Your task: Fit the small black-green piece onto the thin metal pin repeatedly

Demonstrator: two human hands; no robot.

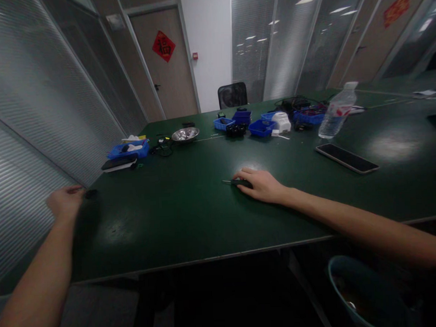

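My right hand (260,185) rests at the middle of the green table (176,204), its fingers closed around a screwdriver (243,182). The screwdriver has a dark handle, and its thin metal shaft points left, lying close to the tabletop. Far to the left, my left hand (66,200) is at the table's left edge with its fingers curled together. A small black object (91,193) shows right at its fingertips, too dark and blurred to name.
A phone (347,158) and a plastic water bottle (338,111) stand to the right. Farther back are blue trays (261,128), a steel bowl (185,134) and cables. A blue tray (130,149) and black notebook (119,163) lie back left. Below the front edge is a bin (334,269).
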